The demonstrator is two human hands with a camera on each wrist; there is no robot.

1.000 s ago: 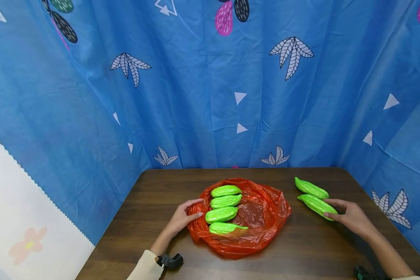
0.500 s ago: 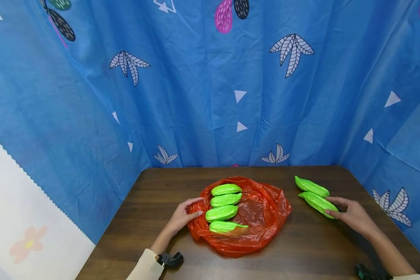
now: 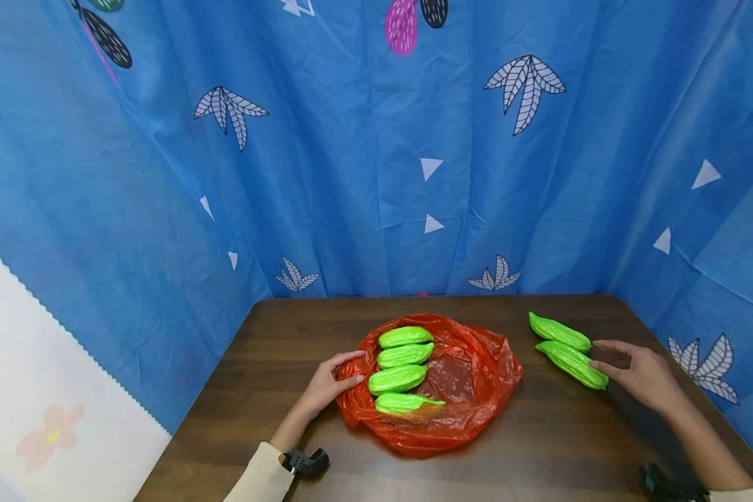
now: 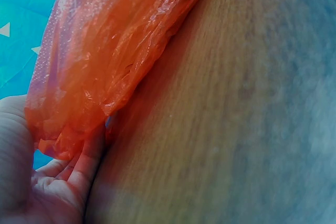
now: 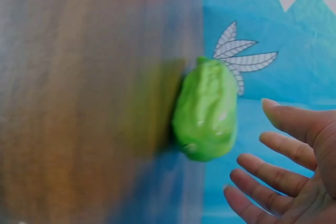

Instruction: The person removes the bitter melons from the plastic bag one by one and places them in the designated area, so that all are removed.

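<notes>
While the left hand [image 3: 323,388] grips the left rim of a red plastic bag [image 3: 486,408] between thumb and fingers, the right hand [image 3: 648,376] hovers with fingers spread just beside a pair of bumpy green gourds [image 3: 572,364] at the right of a dark wooden table [image 3: 571,446]. The two lie side by side, slanting, the nearer one close to the thumb; the right wrist view shows the fingers apart from the gourd in its frame. Four more gourds [image 3: 397,379] sit in a row inside the bag, along its left side. Behind the table, a blue curtain [image 3: 345,181] carries printed leaves and triangles, and a white cloth [image 3: 19,335] at left bears an orange flower [image 3: 53,437]. Both wrists wear dark devices [image 3: 309,464] beside pale sleeves [image 3: 263,477]; any lettering on the devices is too small to read.
</notes>
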